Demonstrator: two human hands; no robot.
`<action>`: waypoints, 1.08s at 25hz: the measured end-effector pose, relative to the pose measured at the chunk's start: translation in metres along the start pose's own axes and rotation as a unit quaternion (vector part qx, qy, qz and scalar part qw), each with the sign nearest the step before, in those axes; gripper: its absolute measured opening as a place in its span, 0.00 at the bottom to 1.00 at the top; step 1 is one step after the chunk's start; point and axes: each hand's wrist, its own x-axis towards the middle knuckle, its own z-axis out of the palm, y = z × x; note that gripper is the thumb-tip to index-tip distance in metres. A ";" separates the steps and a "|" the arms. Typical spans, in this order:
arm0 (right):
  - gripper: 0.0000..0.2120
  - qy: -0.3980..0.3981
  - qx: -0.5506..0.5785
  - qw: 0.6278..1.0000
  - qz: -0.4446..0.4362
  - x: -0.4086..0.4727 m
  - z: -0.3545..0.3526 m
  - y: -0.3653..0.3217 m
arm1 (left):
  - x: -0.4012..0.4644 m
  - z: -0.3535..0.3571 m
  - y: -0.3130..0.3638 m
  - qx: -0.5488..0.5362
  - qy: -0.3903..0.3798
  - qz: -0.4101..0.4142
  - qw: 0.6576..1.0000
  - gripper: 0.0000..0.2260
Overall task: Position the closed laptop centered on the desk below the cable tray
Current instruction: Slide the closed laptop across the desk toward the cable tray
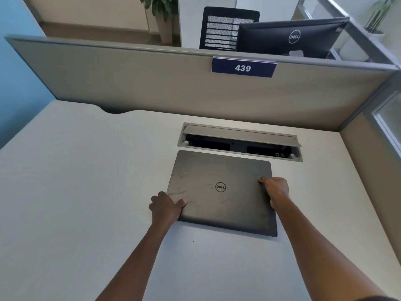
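Observation:
A closed dark grey laptop with a round logo lies flat on the white desk. Its far edge runs just in front of the cable tray, a grey-rimmed slot with its lid tipped open. The laptop sits a little left of the tray's middle. My left hand grips the laptop's near left edge, thumb on the lid. On the right edge, my right hand holds the laptop with its thumb on top.
A grey partition with a blue sign reading 439 stands behind the desk. A side panel closes the right. Beyond the partition are a black monitor, a mesh chair and a plant.

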 end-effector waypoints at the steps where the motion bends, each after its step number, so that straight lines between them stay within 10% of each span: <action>1: 0.08 -0.004 -0.012 1.000 -0.006 0.002 0.000 0.001 | 0.000 0.001 -0.001 0.005 0.008 0.007 1.000 0.32; 27: 0.28 -0.017 -0.241 0.952 -0.186 -0.043 -0.006 0.044 | -0.009 0.002 -0.013 0.061 0.102 0.087 0.989 0.29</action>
